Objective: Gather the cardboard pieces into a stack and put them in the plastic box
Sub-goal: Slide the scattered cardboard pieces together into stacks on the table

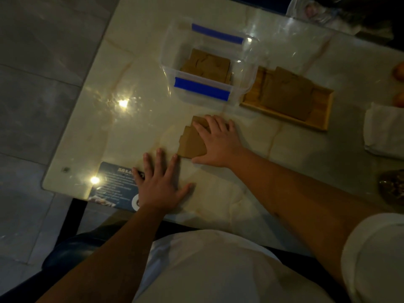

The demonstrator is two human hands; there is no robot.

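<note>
A small fanned pile of brown cardboard pieces (191,142) lies on the pale table in front of me. My right hand (216,142) rests flat on the pile, fingers spread over its right part, thumb at its near edge. My left hand (159,184) lies flat on the table just left of and nearer than the pile, fingers apart, its index fingertip close to the pile's near corner. Behind the pile stands the clear plastic box (175,84) with blue handles; several cardboard pieces (206,65) lie inside it. More cardboard (286,92) sits in a wooden tray (321,119) to the right.
A blue printed card (113,182) lies at the table's near left corner, partly under my left hand. White folded cloth (384,132) and orange round things (399,71) sit at the right edge. A crumpled clear bag (317,12) lies at the back. The table's left edge drops to grey floor.
</note>
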